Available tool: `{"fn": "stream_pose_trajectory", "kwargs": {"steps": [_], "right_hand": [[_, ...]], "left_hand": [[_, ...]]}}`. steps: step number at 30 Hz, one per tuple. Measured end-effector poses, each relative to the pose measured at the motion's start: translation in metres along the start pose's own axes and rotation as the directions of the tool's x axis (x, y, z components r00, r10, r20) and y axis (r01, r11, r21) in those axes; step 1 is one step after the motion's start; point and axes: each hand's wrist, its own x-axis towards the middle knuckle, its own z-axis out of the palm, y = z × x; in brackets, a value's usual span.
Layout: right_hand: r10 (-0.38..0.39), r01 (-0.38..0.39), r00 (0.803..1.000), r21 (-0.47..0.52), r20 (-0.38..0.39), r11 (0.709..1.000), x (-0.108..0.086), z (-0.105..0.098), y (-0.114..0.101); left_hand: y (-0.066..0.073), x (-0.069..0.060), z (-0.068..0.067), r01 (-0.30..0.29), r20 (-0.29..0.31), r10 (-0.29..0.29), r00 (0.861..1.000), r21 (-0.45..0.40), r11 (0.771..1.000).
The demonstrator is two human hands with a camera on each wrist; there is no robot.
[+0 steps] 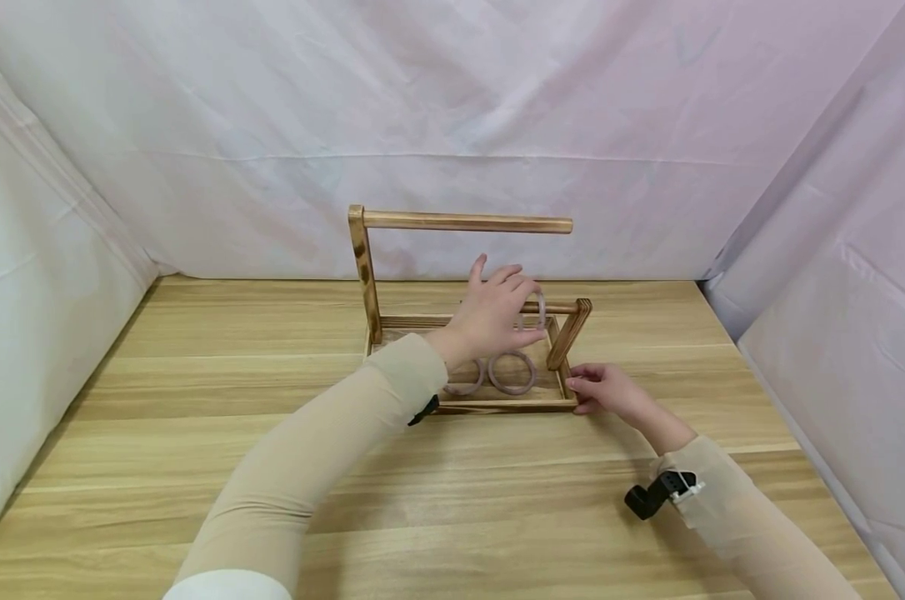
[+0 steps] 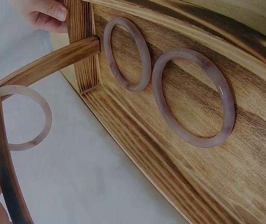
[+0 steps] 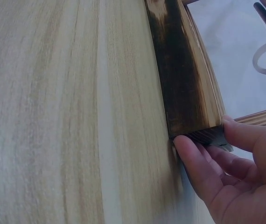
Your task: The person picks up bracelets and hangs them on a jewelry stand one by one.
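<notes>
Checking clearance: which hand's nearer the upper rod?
Left: the left hand is below the upper rod in the head view; the right hand is farther, at a corner of the tray.

Head view: left hand [image 1: 490, 317] covers low bar's [image 1: 552, 307] left end and part of held ring [image 1: 542, 310]. Can't tell if ring is round the bar. Left arm hides part of tray [image 1: 507, 407] and left side of left ring [image 1: 466, 392]; left wrist cam [image 1: 425, 410] mostly hidden too. Right hand [image 1: 608, 390] covers part of tray's right end. Right sleeve [image 1: 752, 517] cut at bottom.

Left wrist view: left hand, held ring cut at left; right hand at top; low bar at bottom; tray runs out of frame.

Right wrist view: held ring, right hand cut at right; left hand just a sliver.
</notes>
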Motion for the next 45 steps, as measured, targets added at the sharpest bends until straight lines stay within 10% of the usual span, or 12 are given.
{"fn": "stream_pose_trajectory", "kwargs": {"steps": [20, 45], "right_hand": [[-0.002, 0.002, 1.000, 0.033, 0.014, 0.999, 0.000, 0.001, -0.001], [0.002, -0.002, 1.000, 0.029, 0.011, 1.000, 0.002, 0.000, 0.002]], "left_hand": [[-0.003, -0.001, -0.003, 0.054, 0.038, -0.053, 0.998, -0.010, 0.999], [-0.033, -0.018, -0.010, 0.084, -0.056, -0.105, 0.993, -0.290, 0.953]]}}
